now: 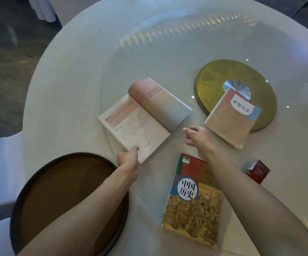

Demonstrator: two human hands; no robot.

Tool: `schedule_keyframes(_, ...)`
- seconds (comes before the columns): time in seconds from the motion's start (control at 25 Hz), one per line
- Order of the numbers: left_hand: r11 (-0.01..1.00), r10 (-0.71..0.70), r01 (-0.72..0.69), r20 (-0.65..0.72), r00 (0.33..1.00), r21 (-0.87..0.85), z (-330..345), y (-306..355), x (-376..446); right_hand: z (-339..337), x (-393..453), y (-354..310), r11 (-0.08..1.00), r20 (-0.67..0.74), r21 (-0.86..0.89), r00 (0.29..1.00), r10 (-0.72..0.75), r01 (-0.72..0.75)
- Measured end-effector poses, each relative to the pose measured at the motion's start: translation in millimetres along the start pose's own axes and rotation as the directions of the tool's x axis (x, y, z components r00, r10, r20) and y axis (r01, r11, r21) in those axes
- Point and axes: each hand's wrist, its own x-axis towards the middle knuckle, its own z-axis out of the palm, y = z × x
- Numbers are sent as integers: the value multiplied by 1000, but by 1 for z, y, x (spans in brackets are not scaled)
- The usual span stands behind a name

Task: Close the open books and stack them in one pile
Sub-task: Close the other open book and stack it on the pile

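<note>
An open book (144, 117) lies flat in the middle of the table, its pages showing pink and cream. My left hand (128, 157) touches its near corner with a finger on the left page. My right hand (198, 138) hovers just right of the open book, fingers spread and holding nothing. A closed book with a red, blue and cream cover (232, 117) rests to the right, partly on a gold disc. Another closed book (193, 200) with a yellow pictured cover lies near me, under my right forearm.
A gold turntable disc (214, 74) sits at the centre of a glass lazy Susan (149, 43). A round dark-rimmed brown tray (57, 182) lies at the near left. A small red packet (258, 170) is at the right. White-covered chairs (0, 169) stand at left.
</note>
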Motion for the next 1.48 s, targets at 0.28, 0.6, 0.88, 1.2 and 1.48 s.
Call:
schedule_keyframes(0.28,996,5,-3,21,1000,-85,7,10,7,32,40,-21,955,180,268,980,79,-127)
schedule_keyframes(0.6,999,-7,5,-40,999,-35,8,10,14,38,27,0,986,167,165,986,11,-39)
schedule_keyframes(0.88,998,1,1,27,1000,-64,-2,8,22,21,-33,16,966,176,-154,968,-178,206)
schedule_keyframes(1.2,990,33,15,336,941,-137,-20,0,4,35,-85,43,522,482,-595,791,-377,611)
schedule_keyframes(1.48,985,122,-55,431,894,-165,-36,-11,-15,68,-117,64,312,488,-678,725,-486,666)
